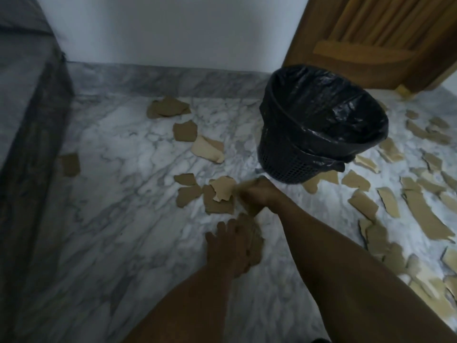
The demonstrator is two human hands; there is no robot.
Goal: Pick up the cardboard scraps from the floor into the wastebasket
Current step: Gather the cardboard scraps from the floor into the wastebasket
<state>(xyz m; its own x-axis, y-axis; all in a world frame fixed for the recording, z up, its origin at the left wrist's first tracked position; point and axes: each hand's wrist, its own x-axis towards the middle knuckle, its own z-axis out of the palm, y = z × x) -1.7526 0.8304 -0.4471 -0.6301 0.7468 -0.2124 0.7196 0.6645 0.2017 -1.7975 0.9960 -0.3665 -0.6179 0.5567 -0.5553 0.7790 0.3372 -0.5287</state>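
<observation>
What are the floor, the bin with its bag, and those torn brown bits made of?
The floor looks like polished marble or marble-look tile: white, grey veins, soft sheen. The wastebasket is probably black plastic, its wall a fine mesh. Its liner is thin glossy plastic film, crinkled and catching light. The scraps are matte brown cardboard with ragged torn edges.

- I read this as a room in a home: veined marble floor (123, 194) with matching skirting (173, 80).
- Plain white wall (160, 28) and a slatted wooden door (371, 33).
- A small bag-lined wastebasket (284, 159) stands on the floor.
</observation>
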